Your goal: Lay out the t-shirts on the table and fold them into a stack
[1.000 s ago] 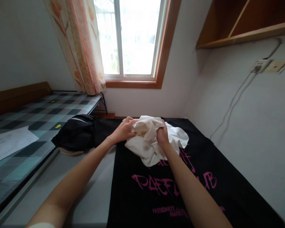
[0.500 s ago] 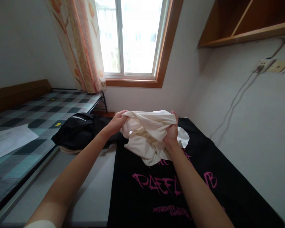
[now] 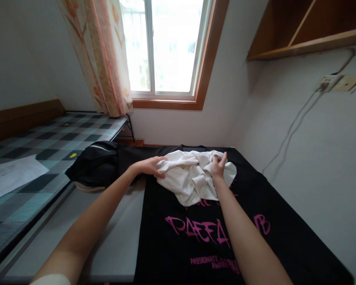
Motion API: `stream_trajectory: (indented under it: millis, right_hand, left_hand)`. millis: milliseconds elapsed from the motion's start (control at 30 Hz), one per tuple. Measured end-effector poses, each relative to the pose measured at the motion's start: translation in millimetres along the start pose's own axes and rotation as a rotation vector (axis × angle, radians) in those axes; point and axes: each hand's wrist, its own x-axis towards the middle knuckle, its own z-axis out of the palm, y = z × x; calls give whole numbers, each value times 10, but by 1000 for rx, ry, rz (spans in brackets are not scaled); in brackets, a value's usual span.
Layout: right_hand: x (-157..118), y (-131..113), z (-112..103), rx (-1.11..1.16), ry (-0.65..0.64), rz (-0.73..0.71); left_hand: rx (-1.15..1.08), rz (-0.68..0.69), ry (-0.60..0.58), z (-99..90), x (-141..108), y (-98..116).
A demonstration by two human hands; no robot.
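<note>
A crumpled white cloth point(image 3: 187, 176) lies bunched on a black cloth with pink lettering point(image 3: 178, 253), which is spread over a grey tabletop. At the white cloth's left edge, my left hand point(image 3: 152, 165) has its thumb and fingers apart, with the edge of the fabric between them. My right hand point(image 3: 218, 166) pinches the white cloth near its upper right part, the thumb pointing up. Some fingertips of both hands are hidden by fabric.
A black cap-like bundle point(image 3: 93, 164) rests on the table's left part. Beyond it stands a bed with a checkered mattress point(image 3: 86, 128) and a paper sheet point(image 3: 13, 174). A wall shelf point(image 3: 308, 45) hangs at upper right, above a socket with a cable.
Both hands have come down with the white cloth, which was stretched between them and now lies lower and flatter. My left hand's fingers have loosened.
</note>
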Motion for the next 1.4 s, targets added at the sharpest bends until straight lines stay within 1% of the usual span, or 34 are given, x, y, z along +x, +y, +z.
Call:
stream_trajectory:
  millis: [67,133,200,233,267,300,333,400,467,500,533,567,633,667,700,767,800,833,933,967,1000,1033,1100,1167,1200,1267,1300,1333,1367,1400]
  right_hand:
    - [-46,-28,27,-79,-4,-30]
    - [-92,-82,36,-144,-30,-63]
    - [-137,-137,30,-202,-41,-123]
    - [-159,-160,23,-230,-40,-150]
    - [-178,-179,16,-258,-40,-171]
    - [-196,-193,10,-283,-45,-183]
    - [-211,-203,6,-303,-58,-191]
    - [-230,-210,5,-312,-101,-217]
    - [-237,-205,12,-289,-140,-256]
    - [-238,-200,18,-281,-155,-268]
    - [-238,-194,22,-281,-167,-269]
    - [-238,-189,26,-288,-177,-261]
    - [-240,-183,31,-304,-190,-235]
    - [-242,-182,31,-306,-192,-227]
    - [-244,-183,31,-304,-193,-224]
    - [-247,-184,31,-301,-195,-222]
    - [-248,-184,32,-303,-198,-217]
    - [-248,-182,33,-305,-201,-211]
    - [-241,-174,33,-305,-204,-198]
    - [-238,-175,31,-302,-205,-200]
    - [-236,-181,28,-296,-206,-209]
    - [-236,-192,24,-281,-209,-231]
    - [-246,-229,14,-229,-219,-319]
    - [-273,-279,9,-189,-262,-433]
    - [-290,-305,8,-190,-310,-478]
    - [-326,-352,9,-230,-409,-513]
    - [-338,-374,6,-253,-429,-510]
    - [-343,-395,1,-269,-414,-502]
    - [-340,-416,-9,-276,-366,-494]
    - [-327,-436,-22,-276,-290,-485]
  left_hand:
    - [40,-22,-53,18,2,-43]
    - [13,-19,-99,13,4,-53]
    - [-112,-1,-139,-11,4,-20]
    - [-213,7,-140,-27,5,10]
    - [-334,14,-114,-44,7,46]
    - [-471,23,-54,-60,13,84]
    - [-615,37,38,-76,24,118]
    - [-890,71,276,-102,59,157]
    - [-1077,63,497,-117,108,138]
    - [-1114,28,575,-120,133,110]
    - [-1113,-26,623,-118,155,74]
    - [-1081,-86,640,-112,174,37]
    - [-945,-172,631,-87,200,-14]
    - [-845,-180,643,-70,205,-18]
    - [-729,-164,673,-53,203,-3]
    - [-474,-84,730,-24,177,77]
    - [-366,-35,708,-14,152,134]
    - [-291,14,628,-7,119,197]
    - [-182,127,227,19,1,362]
    - [-134,142,139,36,-35,398]
    - [-71,140,102,58,-64,422]
    - [-1,129,105,87,-83,436]
    - [107,101,156,154,-90,446]
    - [137,99,185,214,-63,452]
    - [121,113,194,233,-43,460]
    - [42,155,222,233,-9,490]
    - [-23,179,252,211,2,510]
    - [-105,201,296,174,7,529]
    - [-204,216,357,123,5,544]
    - [-316,223,436,61,-3,554]
